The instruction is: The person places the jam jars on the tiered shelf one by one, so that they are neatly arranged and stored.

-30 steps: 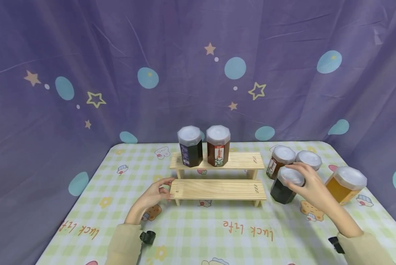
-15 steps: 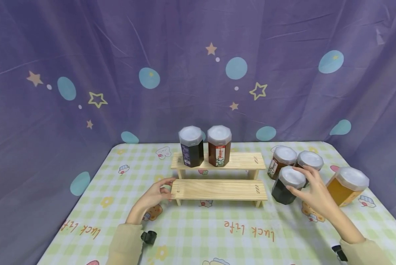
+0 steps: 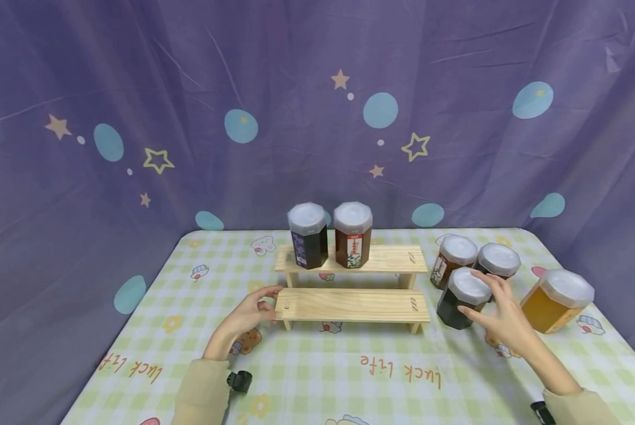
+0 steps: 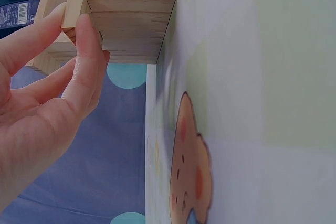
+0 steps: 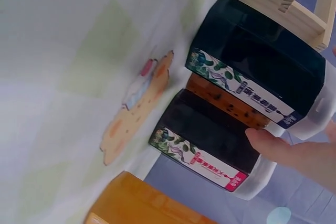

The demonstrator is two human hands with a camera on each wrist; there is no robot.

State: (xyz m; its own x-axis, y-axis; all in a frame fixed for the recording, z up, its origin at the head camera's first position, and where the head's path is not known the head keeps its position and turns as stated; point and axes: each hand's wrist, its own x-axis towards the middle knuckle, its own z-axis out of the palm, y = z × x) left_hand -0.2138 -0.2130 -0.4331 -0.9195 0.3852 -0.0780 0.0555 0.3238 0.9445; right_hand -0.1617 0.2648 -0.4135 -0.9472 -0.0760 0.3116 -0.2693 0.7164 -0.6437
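Note:
At left in the head view, my left hand (image 3: 250,310) pinches the left end of the lower board of a two-step wooden rack (image 3: 351,304). In the left wrist view, thumb and fingertips (image 4: 84,30) hold the board's edge. My right hand (image 3: 505,316) grips a dark jar (image 3: 453,310) by its translucent lid, thumb in front and fingers behind. This jar stands on the tablecloth right of the rack. In the right wrist view, a fingertip (image 5: 262,142) reaches past its lid, overlapping a second dark jar (image 5: 210,129). Most of the hand is out of that view.
On the upper board stand a black jar (image 3: 312,248) and a reddish-brown jar (image 3: 352,248). Behind the gripped jar are a brown jar (image 3: 442,271) and another dark jar (image 3: 498,260). An amber jar (image 3: 548,310) stands at far right. A purple curtain (image 3: 296,118) hangs behind.
My right hand has shifted slightly right and toward me around the lid, its thumb lower on the jar. The left hand, rack and jars stay in place.

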